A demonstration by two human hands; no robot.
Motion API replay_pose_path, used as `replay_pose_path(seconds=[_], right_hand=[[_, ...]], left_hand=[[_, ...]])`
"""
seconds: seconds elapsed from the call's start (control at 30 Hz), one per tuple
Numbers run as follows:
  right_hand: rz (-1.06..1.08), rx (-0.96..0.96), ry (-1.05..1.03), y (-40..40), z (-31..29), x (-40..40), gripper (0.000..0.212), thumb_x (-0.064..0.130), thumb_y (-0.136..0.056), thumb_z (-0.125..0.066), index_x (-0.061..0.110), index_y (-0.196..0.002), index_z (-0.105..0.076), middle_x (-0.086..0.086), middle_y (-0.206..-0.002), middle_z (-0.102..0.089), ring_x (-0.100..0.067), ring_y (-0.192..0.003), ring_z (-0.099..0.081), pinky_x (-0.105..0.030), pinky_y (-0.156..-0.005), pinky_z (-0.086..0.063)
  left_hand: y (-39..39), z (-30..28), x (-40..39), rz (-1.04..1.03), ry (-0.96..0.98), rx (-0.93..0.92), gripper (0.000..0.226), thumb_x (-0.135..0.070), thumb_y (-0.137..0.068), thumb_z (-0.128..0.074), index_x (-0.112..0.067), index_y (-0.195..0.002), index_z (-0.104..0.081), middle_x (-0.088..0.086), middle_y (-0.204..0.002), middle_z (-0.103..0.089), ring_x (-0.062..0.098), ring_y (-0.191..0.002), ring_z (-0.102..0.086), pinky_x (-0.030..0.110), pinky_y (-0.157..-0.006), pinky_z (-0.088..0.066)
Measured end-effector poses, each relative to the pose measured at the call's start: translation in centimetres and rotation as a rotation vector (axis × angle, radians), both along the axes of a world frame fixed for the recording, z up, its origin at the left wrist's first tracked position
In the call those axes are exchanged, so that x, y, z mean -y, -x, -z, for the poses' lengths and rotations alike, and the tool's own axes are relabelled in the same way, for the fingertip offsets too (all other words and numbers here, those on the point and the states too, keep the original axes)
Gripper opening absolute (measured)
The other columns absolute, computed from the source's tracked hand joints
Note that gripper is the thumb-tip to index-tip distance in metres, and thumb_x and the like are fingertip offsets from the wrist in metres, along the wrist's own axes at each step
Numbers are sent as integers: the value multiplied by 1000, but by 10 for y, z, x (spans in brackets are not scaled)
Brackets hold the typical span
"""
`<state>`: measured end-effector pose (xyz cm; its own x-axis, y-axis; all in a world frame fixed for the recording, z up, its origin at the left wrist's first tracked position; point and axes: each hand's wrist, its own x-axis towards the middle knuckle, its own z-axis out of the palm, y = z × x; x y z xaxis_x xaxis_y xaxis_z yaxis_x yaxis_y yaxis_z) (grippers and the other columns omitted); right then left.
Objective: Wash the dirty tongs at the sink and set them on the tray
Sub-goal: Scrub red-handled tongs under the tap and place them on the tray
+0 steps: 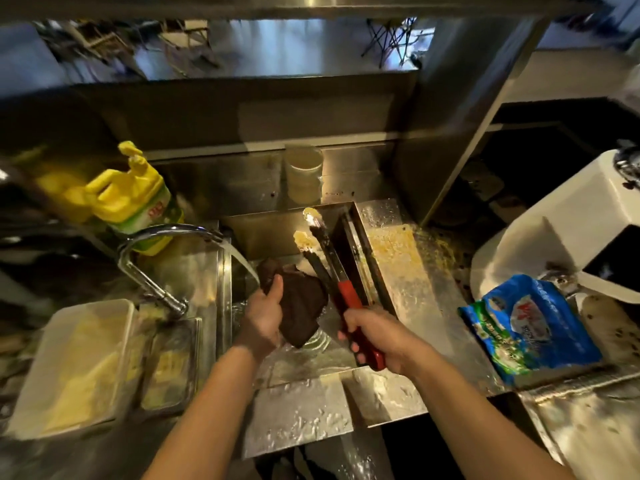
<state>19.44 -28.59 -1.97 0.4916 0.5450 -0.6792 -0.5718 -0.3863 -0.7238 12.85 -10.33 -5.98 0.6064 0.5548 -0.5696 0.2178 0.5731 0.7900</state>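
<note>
**Tongs over the sink, washing only just getting going**

The right hand (375,337) is curling round the red grips of the tongs (327,261) and holding them out over the sink (277,362), tips pointing away from the person. The left hand (265,315) is gripping a dark cloth (301,306) and holding it under the water that is running from the tap (162,237).

Judging by the pale yellowish residue that is clinging to both tips, the tongs are not yet clean: the cloth is getting wet but is not touching the tongs, so the scrubbing and rinsing look to be ahead, and so is the setting down. A dark, narrow metal tray (358,251) is sitting at the sink's right edge, just beside the tongs' arms; whether that is the tray meant by the task cannot be told.

Counting outward: one pair of tongs, one cloth, one tap, one sink. On the counter (398,271) to the left, one yellow detergent bottle (133,199) is standing behind the tap, and two containers holding something yellowish, one white (79,362) and one smaller metal one (169,362), are sitting nearer the person. One pale cup (303,174) is standing behind the sink. One blue bag (530,327) is lying on the right.
</note>
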Motion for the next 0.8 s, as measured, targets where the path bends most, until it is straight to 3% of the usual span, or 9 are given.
replay_pose_path(seconds=[0.07, 0.23, 0.33, 0.43, 0.5, 0.57, 0.63, 0.7, 0.8], right_hand=[[-50, 85, 52, 10, 0, -17, 5, 12, -80, -56, 10, -84, -54, -2, -62, -54, -12, -46, -43, -24, -40, -32], [-145, 208, 143, 25, 3, -53, 8, 13, -85, -62, 9, -82, -55, 4, -52, -51, -9, -38, -43, -21, -37, -32], [-194, 190, 141, 29, 5, -65, 9, 11, -86, -60, 8, -92, -54, 2, -56, -56, -11, -39, -44, -23, -38, -34], [-272, 201, 96, 33, 5, -75, 21, 11, -87, -57, 22, -103, -51, -2, -60, -55, -13, -40, -44, -23, -38, -35], [-311, 216, 89, 33, 4, -81, 17, 10, -87, -57, 22, -98, -51, -1, -59, -54, -13, -40, -44, -22, -39, -36], [-354, 210, 109, 31, -1, -82, 9, 10, -84, -58, 14, -89, -50, 3, -50, -52, -12, -37, -43, -21, -38, -35], [-409, 188, 113, 29, -8, -81, 8, 10, -81, -57, 11, -83, -49, 6, -44, -49, -11, -34, -41, -18, -37, -33], [-449, 208, 129, 26, -15, -82, 6, 10, -80, -55, 10, -78, -49, 5, -42, -48, -11, -32, -40, -17, -36, -32], [-423, 277, 158, 22, -18, -90, 7, 10, -83, -54, 7, -80, -49, 1, -44, -47, -13, -31, -40, -20, -36, -33]], left_hand=[[6, -1, -13, -2, 82, 59, 30, -32, -103, -46, -10, -108, -66, 13, -103, -71, 24, -93, -71, 31, -70, -59], [17, 6, -48, -19, 287, 138, 48, -43, -103, -37, -10, -132, -56, 17, -128, -65, 31, -121, -60, 47, -104, -45], [16, 10, -66, -51, 327, 196, 57, -50, -101, -34, -9, -137, -52, 14, -125, -66, 28, -117, -61, 46, -109, -42], [7, 12, -79, -3, 259, 126, 57, -51, -103, -31, -10, -137, -52, 18, -131, -63, 28, -123, -58, 46, -113, -38], [-2, 8, -86, 31, 180, 81, 47, -46, -103, -35, -12, -124, -61, 13, -117, -71, 27, -114, -63, 43, -103, -48], [-11, 4, -94, 57, 116, 32, 32, -31, -103, -41, -11, -107, -66, 10, -93, -77, 24, -95, -70, 35, -82, -58], [-17, 6, -104, -5, 43, -67, 24, -15, -102, -44, -5, -114, -63, 16, -99, -75, 29, -96, -71, 39, -83, -59], [-21, 11, -106, -28, 39, -123, 21, -13, -101, -48, -3, -115, -60, 18, -108, -69, 31, -97, -69, 42, -82, -58], [-31, 11, -87, -35, 95, -113, 17, -2, -99, -46, -6, -106, -60, 14, -90, -71, 24, -70, -72, 34, -52, -59]])
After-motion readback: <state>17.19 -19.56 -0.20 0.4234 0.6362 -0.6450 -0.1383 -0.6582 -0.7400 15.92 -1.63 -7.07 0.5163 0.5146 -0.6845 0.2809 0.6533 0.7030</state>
